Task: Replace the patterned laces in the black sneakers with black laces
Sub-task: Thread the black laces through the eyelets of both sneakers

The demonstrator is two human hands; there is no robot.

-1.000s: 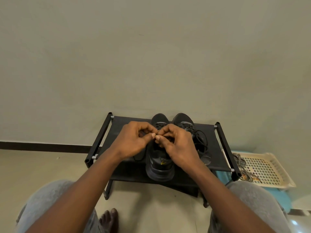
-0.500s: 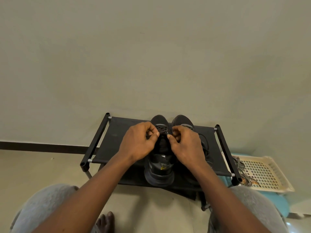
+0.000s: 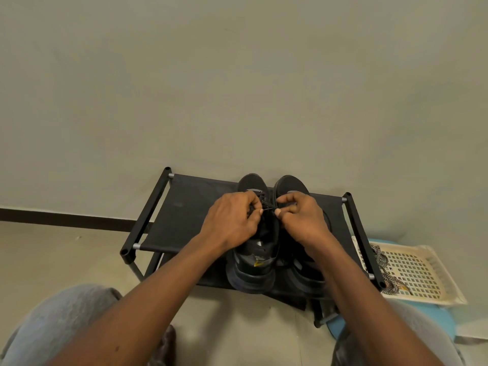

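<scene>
On a black rack [image 3: 182,215] by the wall, my left hand [image 3: 232,223] and right hand [image 3: 303,220] each pinch a black lace [image 3: 268,206] in curled fingers above the nearer of two black sneakers [image 3: 250,273]; patterned laces [image 3: 380,260] lie in a basket [image 3: 422,273] at right.

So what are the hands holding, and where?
The black lace, pinched by left hand and right hand, either side, over the eyelets of the sneaker.

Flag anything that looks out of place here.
The patterned laces lie in a loose tangle along the rim of the cream basket beside the rack. The heel of the sneaker being laced overhangs the rack's front edge. Nothing else stands out.
</scene>
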